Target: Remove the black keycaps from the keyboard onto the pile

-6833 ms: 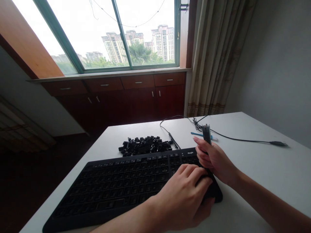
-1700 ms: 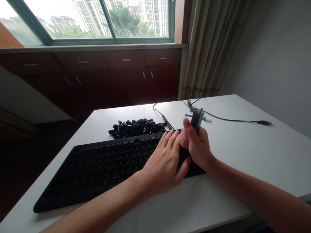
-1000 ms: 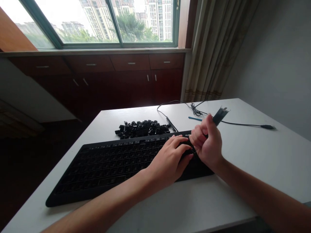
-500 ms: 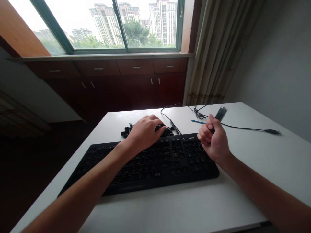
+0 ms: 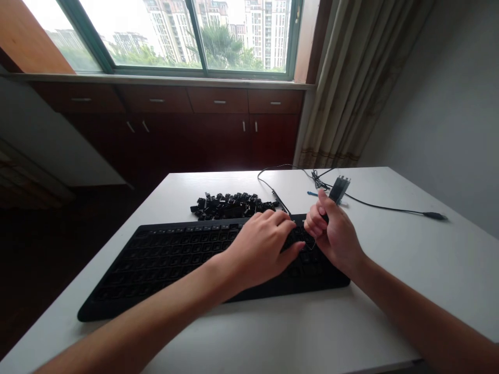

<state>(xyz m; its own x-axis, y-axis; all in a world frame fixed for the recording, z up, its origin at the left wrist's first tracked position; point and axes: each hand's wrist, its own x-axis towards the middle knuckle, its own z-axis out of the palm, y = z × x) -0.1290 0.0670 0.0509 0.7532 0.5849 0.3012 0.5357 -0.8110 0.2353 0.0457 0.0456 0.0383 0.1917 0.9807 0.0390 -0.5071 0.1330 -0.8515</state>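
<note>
A black keyboard lies across the white table, with many key positions showing no caps. My left hand is over its right part, palm down, thumb and fingers bent toward the number pad; whether something small is between them is hidden. My right hand is closed round a dark brush whose bristle end points up. A thin wire loop hangs below the right fingers, close to my left thumb. Behind the keyboard lies a pile of black keycaps.
A black cable runs across the back right of the white table, with a bundled coil. A blue tool lies partly behind my right hand. Cabinets stand beyond the table.
My left hand has moved from the keycap pile toward me and right, over the keyboard's number pad side. My right hand has shifted slightly left with the brush.
</note>
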